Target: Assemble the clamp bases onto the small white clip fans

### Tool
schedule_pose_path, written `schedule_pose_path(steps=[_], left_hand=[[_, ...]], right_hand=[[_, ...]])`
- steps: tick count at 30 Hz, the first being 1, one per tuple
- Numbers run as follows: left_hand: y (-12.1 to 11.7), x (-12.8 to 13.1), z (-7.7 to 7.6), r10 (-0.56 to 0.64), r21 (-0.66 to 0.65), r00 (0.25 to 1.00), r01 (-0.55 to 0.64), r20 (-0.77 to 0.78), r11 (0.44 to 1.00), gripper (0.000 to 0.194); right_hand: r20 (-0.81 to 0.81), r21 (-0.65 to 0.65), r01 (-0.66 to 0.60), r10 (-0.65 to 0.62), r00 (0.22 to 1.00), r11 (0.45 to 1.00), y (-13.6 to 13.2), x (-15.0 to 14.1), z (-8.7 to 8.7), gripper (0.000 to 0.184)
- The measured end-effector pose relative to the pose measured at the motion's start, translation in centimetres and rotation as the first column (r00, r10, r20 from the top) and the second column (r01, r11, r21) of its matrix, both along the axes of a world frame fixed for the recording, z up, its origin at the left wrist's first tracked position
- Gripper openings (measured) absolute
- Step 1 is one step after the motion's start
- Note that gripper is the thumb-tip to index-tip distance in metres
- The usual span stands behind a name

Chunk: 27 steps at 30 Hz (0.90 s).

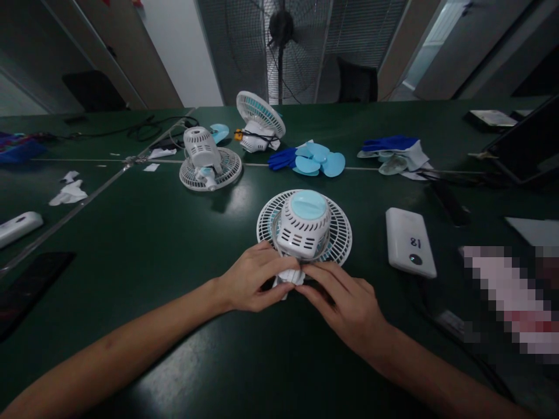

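Note:
A small white fan [304,224] with a light blue motor cap lies face down on the dark green table [144,244], its round grille flat on the surface. My left hand [253,279] and my right hand [345,302] meet at the fan's near edge. Both pinch a small white part [289,277] at the base of the motor housing, fingers closed around it.
Two more white fans [206,158] [259,120] lie further back. Loose light blue fan blades [318,160], blue gloves [393,145], a white power bank [409,241], a tablet [528,145], a white remote [17,227], a black phone [30,285] and paper scraps [69,192] are scattered around.

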<state>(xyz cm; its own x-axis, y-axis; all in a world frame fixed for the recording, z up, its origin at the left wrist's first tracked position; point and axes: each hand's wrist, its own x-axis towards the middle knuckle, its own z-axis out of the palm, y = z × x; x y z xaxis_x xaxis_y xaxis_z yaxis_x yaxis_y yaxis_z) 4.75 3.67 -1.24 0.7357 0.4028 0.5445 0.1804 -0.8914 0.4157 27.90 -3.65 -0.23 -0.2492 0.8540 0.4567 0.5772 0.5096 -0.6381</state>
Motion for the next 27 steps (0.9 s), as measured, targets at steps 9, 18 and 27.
schedule_pose_path(steps=[9,18,27], left_hand=[[-0.2,0.1,-0.2,0.003,0.008,1.000,-0.003,-0.008,1.000,0.031],[-0.2,0.0,0.1,-0.008,0.004,1.000,0.008,0.002,1.000,0.030],[-0.4,0.0,-0.1,0.005,0.008,1.000,-0.004,-0.028,1.000,0.031]], right_hand=[[-0.412,-0.686,-0.215,-0.128,0.902,0.695,0.0,-1.1,1.1,0.039],[0.257,0.209,-0.075,0.020,0.966,0.975,0.0,0.6,0.3,0.018],[-0.190,-0.596,-0.169,0.067,0.980,0.785,0.7,-0.4,1.3,0.045]])
